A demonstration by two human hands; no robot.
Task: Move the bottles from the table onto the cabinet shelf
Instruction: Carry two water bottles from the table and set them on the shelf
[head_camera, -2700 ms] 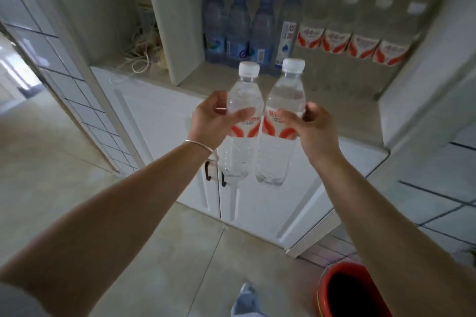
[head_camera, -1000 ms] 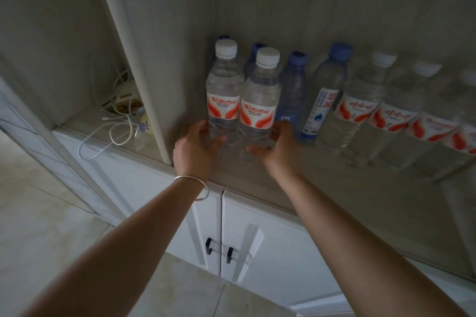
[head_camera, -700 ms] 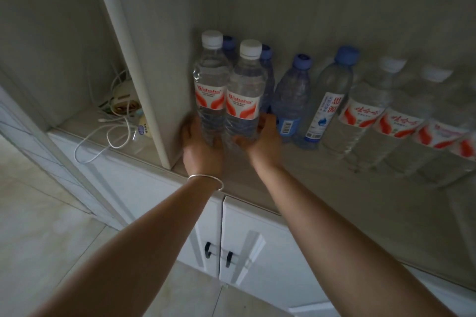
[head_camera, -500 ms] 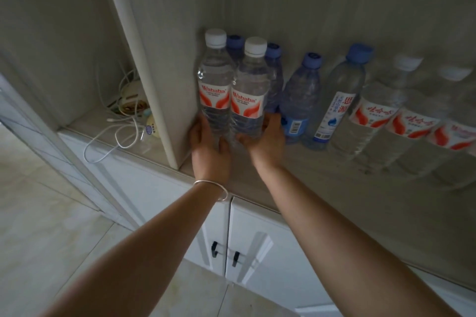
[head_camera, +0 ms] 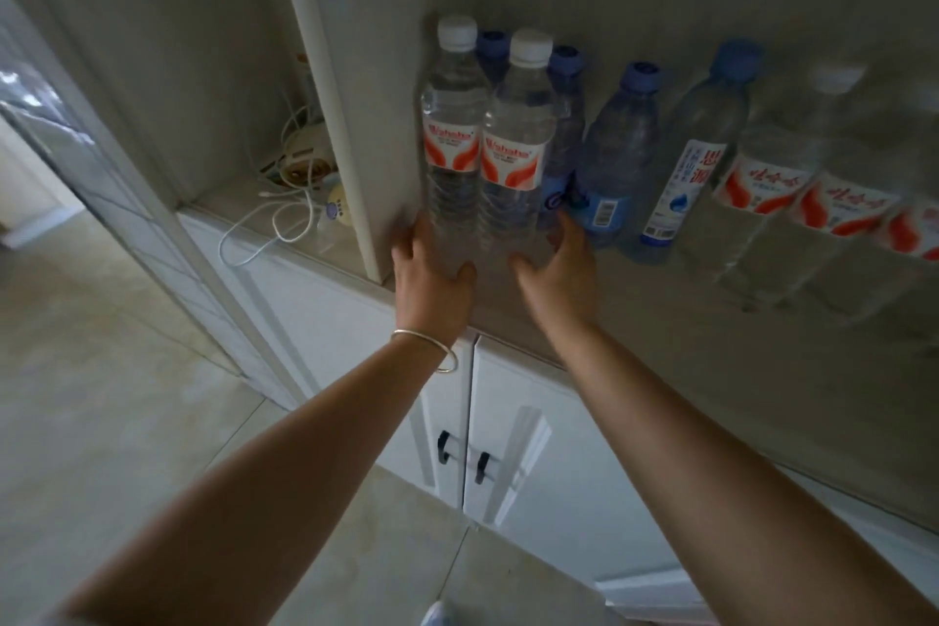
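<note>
Clear plastic, thin-walled and full of water: the two white-capped bottles, the left bottle [head_camera: 449, 153] and the right bottle [head_camera: 515, 163], looked fairly heavy for their size, smooth and a little slippery, and likely to dent under a hard squeeze. The ribbed lower body, below the label, seemed the surest place to take hold; the cap or neck would give less control. Both stood upright on the cabinet shelf [head_camera: 660, 320], side by side and touching, close against the left partition [head_camera: 355, 117], in front of blue-capped bottles.

Each carried a red and white label reading roughly "Wahaha", the first letter blurred on the left one. Further right, a blue-labelled bottle [head_camera: 617, 158] showed a barcode, a taller one [head_camera: 696, 153] bore Chinese characters, and a row of clear bottles [head_camera: 792, 178] had red script too smeared to read.

The left hand [head_camera: 432, 277] lay at the foot of the left bottle, fingers spread and relaxed; the right hand [head_camera: 556, 269] lay likewise beside the right bottle. Whether fingertips touched plastic was unclear, but neither hand gripped.
</note>
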